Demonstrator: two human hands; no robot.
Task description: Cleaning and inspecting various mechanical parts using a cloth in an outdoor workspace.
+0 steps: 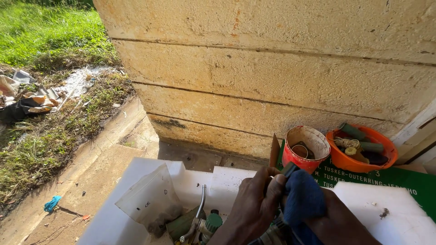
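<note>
Your single head-worn camera looks steeply down and forward from close range. It faces the stone block wall (272,77), with your hands cut off at the lower edge and grass (45,31) filling the upper left corner.

Your right hand (338,222) grips a soft, matt blue cloth (303,199); your left hand (254,206) pinches a dark, dull fitting (288,170). Near left, the bag (152,199) is clear, crinkled, glossy plastic, and the tube (200,202) beside it is shiny bare metal. The foam (399,213) around you looks white, smooth and matt. Far right, the red cup (305,147) and orange bowl (361,159) are scuffed plastic. The wall (272,68) is rough, stained block.
</note>
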